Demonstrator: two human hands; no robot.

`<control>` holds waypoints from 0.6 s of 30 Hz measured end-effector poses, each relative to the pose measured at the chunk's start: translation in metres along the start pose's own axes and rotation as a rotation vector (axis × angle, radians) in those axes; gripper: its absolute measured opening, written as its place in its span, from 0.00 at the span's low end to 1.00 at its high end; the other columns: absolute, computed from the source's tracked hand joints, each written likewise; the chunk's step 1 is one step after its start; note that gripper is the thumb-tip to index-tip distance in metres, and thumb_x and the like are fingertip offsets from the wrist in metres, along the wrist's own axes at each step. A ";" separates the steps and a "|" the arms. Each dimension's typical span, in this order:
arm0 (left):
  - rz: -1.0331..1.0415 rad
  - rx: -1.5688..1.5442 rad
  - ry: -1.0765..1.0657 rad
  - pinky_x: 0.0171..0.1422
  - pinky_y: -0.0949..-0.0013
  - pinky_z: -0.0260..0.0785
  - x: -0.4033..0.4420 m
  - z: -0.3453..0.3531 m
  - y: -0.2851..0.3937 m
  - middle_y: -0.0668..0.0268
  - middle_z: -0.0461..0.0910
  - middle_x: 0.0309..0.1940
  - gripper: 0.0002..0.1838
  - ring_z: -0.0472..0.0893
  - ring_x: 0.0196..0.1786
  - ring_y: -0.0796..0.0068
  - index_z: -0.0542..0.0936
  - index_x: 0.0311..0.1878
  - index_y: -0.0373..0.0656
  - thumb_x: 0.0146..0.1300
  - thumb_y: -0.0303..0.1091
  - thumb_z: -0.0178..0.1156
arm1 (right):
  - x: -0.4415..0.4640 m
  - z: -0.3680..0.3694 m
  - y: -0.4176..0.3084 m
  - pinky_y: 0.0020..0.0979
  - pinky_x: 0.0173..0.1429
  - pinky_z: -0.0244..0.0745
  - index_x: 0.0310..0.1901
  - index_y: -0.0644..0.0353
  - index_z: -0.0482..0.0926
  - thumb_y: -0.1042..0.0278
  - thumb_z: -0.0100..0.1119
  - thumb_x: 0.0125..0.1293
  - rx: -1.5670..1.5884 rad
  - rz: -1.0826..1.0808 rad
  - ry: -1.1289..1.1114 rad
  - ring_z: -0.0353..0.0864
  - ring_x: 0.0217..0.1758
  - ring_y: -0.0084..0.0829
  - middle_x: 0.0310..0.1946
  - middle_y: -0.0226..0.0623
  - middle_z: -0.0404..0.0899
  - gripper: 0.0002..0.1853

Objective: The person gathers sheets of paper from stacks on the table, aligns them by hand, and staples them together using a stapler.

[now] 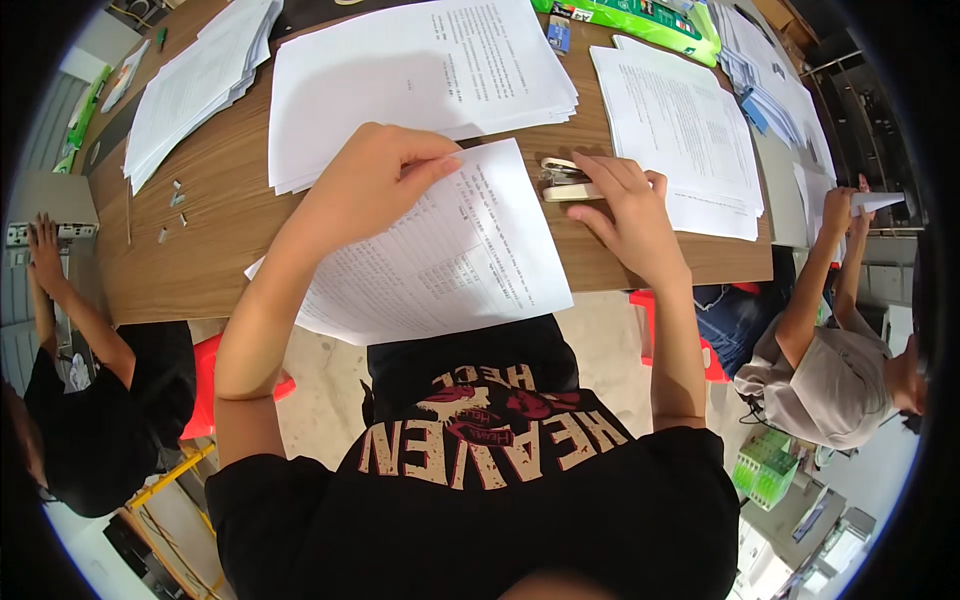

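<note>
My left hand point(385, 180) is closed on the top edge of a printed sheet of paper point(440, 265), thumb and fingers pinched together. The sheet hangs over the table's front edge above my lap; whether it is one page or a thin set, I cannot tell. To its right, my right hand point(632, 205) grips a small cream-coloured stapler point(568, 192), fingers over its top and thumb at its lower side. The stapler's jaws stand apart and point left toward the paper, without touching it.
Printed stacks lie behind the hands: a large middle stack point(350, 110), a right stack point(680, 130) and a left stack point(200, 90). Loose staples point(176, 195) lie at left. A green paper pack point(650, 25) is at the back. People sit on both sides.
</note>
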State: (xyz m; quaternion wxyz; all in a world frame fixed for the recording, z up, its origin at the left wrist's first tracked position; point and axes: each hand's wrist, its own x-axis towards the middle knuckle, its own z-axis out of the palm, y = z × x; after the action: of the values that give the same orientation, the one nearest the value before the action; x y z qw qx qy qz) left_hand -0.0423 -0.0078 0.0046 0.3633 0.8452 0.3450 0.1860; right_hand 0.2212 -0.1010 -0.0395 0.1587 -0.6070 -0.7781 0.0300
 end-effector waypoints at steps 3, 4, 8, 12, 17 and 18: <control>0.036 0.058 0.008 0.26 0.74 0.58 0.000 0.006 0.003 0.63 0.70 0.18 0.09 0.62 0.20 0.77 0.78 0.37 0.35 0.61 0.32 0.55 | 0.003 0.008 0.002 0.35 0.55 0.57 0.53 0.58 0.70 0.61 0.60 0.55 -0.021 0.062 -0.014 0.70 0.52 0.36 0.48 0.36 0.73 0.24; 0.082 0.097 0.022 0.26 0.74 0.58 0.000 0.008 0.003 0.60 0.71 0.18 0.09 0.63 0.19 0.74 0.78 0.37 0.36 0.60 0.31 0.55 | 0.005 0.012 0.005 0.36 0.55 0.59 0.53 0.59 0.69 0.63 0.59 0.56 0.037 0.001 0.046 0.70 0.51 0.37 0.47 0.37 0.73 0.22; 0.121 0.148 0.038 0.27 0.72 0.61 -0.001 0.014 0.007 0.56 0.74 0.20 0.08 0.66 0.18 0.68 0.79 0.38 0.37 0.59 0.30 0.55 | 0.010 -0.001 -0.010 0.36 0.51 0.63 0.50 0.61 0.69 0.69 0.55 0.59 0.484 0.013 0.145 0.71 0.45 0.42 0.42 0.42 0.73 0.17; 0.116 0.194 0.038 0.29 0.70 0.64 0.001 0.017 0.011 0.55 0.77 0.24 0.09 0.72 0.21 0.62 0.79 0.38 0.37 0.59 0.30 0.54 | 0.019 -0.020 -0.029 0.37 0.50 0.64 0.50 0.62 0.68 0.70 0.54 0.58 0.285 -0.211 0.184 0.72 0.43 0.42 0.41 0.43 0.73 0.17; 0.125 0.225 0.036 0.32 0.68 0.67 0.000 0.018 0.011 0.53 0.78 0.27 0.09 0.75 0.26 0.56 0.79 0.38 0.37 0.59 0.30 0.54 | 0.023 -0.029 -0.037 0.35 0.48 0.63 0.48 0.64 0.68 0.69 0.55 0.56 0.060 -0.273 0.094 0.72 0.42 0.38 0.38 0.41 0.73 0.18; 0.157 0.237 0.070 0.31 0.65 0.66 0.000 0.020 0.009 0.55 0.77 0.24 0.07 0.75 0.25 0.56 0.80 0.36 0.40 0.58 0.30 0.54 | 0.023 -0.029 -0.037 0.35 0.48 0.63 0.48 0.64 0.68 0.69 0.55 0.56 0.063 -0.274 0.090 0.72 0.42 0.38 0.38 0.41 0.73 0.18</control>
State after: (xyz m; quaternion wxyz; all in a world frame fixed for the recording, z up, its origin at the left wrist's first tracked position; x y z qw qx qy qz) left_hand -0.0271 -0.0218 -0.0024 0.2328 0.8996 0.3100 0.2013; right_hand 0.1898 -0.0931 0.0020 0.2152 -0.4906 -0.8444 0.0053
